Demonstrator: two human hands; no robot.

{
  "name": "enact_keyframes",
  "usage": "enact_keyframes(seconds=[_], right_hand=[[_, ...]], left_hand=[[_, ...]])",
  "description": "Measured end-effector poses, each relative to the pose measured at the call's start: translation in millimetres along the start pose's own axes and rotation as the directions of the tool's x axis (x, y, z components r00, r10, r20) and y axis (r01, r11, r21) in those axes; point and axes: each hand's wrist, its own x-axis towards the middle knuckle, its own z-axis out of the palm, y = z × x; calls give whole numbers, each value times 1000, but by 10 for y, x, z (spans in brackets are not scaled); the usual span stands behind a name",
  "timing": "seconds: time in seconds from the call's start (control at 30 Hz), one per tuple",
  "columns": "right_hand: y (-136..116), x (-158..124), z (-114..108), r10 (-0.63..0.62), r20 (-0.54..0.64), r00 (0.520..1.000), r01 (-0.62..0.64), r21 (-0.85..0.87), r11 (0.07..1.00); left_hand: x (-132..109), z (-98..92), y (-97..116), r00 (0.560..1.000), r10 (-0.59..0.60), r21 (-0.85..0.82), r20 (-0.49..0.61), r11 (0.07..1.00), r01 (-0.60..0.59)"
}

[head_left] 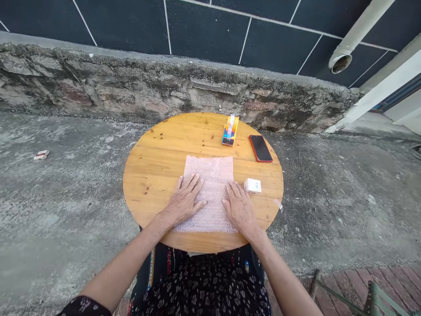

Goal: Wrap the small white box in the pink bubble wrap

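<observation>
- Wrap [215, 202] — pinkish bubble sheet, flat on the table [158, 162], from just inside the near edge to past the middle; whether one layer or folded, cannot tell.
- Lie of it: long axis seems to run from near edge toward far edge, roughly square to the person; no front or back end to tell. Far end faces the tape dispenser's side of the table.
- Left hand [186, 199]: palm down, fingers fanned toward the far edge, across the wrap's left margin; grasping nothing.
- Right hand [239, 208]: palm down over the right margin, part on wrap, part past it; fingers extended, grasping nothing.
- Step in hand, by my reading: smoothing or steadying the sheet. A next move would call for lifting at least one palm, without dragging the sheet askew.
- Box [252, 186], white: just beside the right fingertips, toward the right edge — contact unclear.
- Clear strip [279, 204] at the right edge, overhanging.
- Phone [261, 148], screen up, slanted, near the far right edge.
- Tape dispenser [230, 130], by the far edge, right of middle.
</observation>
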Motion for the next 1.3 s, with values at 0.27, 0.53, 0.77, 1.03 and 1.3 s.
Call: enact_keyframes(seconds=[0.27,0.53,0.77,1.03,1.3], right_hand=[[-335,6,-7,-304,102,947,297,78,952],[-41,-942,-522,-363,229,903,297,277,914],[-32,-241,-436,-234,-113,966,260,428,865],[0,724,99,-428,-45,903,409,399,821],[51,709,174,-406,-39,913,393,357,848]], left_hand=[[4,-37,-97,999,25,-62,35,998,-23],[-10,-81,-132,999,24,-86,25,996,-22],[40,-108,259,992,123,-99,21,988,-120],[-98,-45,500,979,183,-132,88,976,-171],[-921,-284,846,935,329,-332,131,903,-272]])
